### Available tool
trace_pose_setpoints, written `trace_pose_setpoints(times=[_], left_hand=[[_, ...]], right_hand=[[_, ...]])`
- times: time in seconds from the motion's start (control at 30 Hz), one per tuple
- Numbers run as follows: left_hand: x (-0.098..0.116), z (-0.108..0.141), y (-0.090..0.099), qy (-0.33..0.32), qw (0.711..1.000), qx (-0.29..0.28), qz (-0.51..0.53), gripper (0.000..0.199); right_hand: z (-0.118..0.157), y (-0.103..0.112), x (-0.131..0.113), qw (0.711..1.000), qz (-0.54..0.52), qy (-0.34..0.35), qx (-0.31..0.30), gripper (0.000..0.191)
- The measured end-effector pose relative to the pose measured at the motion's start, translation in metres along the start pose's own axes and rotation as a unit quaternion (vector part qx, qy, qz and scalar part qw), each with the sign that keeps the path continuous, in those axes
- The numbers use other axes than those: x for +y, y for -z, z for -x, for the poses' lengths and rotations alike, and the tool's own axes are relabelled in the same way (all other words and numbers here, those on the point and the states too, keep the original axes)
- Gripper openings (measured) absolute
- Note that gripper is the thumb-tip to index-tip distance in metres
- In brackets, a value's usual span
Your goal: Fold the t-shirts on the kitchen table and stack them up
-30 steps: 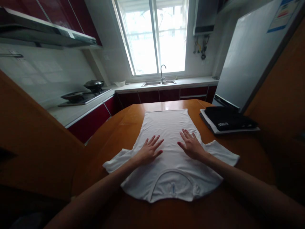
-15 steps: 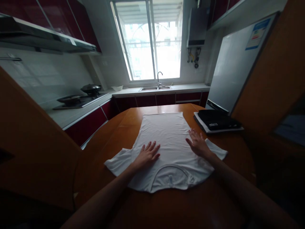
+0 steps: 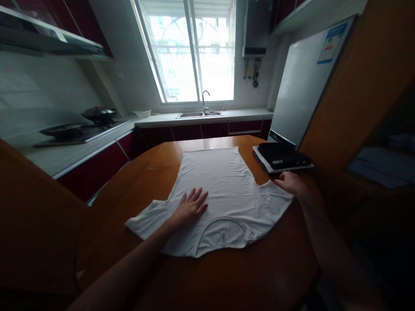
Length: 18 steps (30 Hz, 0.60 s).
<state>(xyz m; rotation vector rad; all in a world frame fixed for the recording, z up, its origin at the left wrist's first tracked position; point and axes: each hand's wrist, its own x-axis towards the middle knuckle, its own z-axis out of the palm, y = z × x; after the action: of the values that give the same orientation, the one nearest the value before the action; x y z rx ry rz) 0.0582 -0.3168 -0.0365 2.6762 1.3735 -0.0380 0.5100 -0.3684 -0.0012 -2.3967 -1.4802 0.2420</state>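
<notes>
A white T-shirt (image 3: 215, 177) lies spread on the wooden table, neckline toward me and hem toward the window. My left hand (image 3: 189, 206) rests flat on the shirt's body, left of the collar, with its fingers spread. Over at the right sleeve, my right hand (image 3: 291, 183) has its fingers drawn together at the sleeve's outer edge and grips the cloth there. Its fingertips are partly hidden. The left sleeve lies stretched out, and light wrinkles run across the shirt's front.
Beyond my right hand, folded black and white clothes (image 3: 280, 157) are stacked on the round-edged table (image 3: 145, 164). A refrigerator (image 3: 306, 82) stands behind them. Along the far wall runs a counter with a sink (image 3: 199, 114); pans (image 3: 99, 114) sit on the stove at left.
My right hand has moved from lying flat on the shirt's right side outward to the right sleeve, its fingers now closed. The sleeve is spread flatter. My left hand stays on the shirt.
</notes>
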Motion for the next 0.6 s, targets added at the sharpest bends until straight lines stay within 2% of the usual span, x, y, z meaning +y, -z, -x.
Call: trace_pose_setpoints(times=[0.1, 0.23, 0.47, 0.6], left_hand=[[-0.002, -0.002, -0.001, 0.005, 1.0, -0.003, -0.008, 0.062], [-0.005, -0.004, -0.005, 0.003, 1.0, 0.005, -0.017, 0.061], [-0.004, -0.003, -0.004, 0.003, 1.0, 0.012, -0.029, 0.06], [-0.002, -0.002, -0.002, 0.004, 1.0, 0.005, -0.026, 0.061]], right_hand=[[0.003, 0.006, 0.015, 0.998, 0.0, -0.031, -0.051, 0.033], [0.011, 0.01, 0.009, 0.99, -0.005, -0.011, -0.138, 0.026], [0.011, 0.013, 0.007, 0.986, 0.005, -0.011, -0.166, 0.019], [0.009, 0.013, 0.011, 0.981, -0.053, 0.016, -0.185, 0.012]])
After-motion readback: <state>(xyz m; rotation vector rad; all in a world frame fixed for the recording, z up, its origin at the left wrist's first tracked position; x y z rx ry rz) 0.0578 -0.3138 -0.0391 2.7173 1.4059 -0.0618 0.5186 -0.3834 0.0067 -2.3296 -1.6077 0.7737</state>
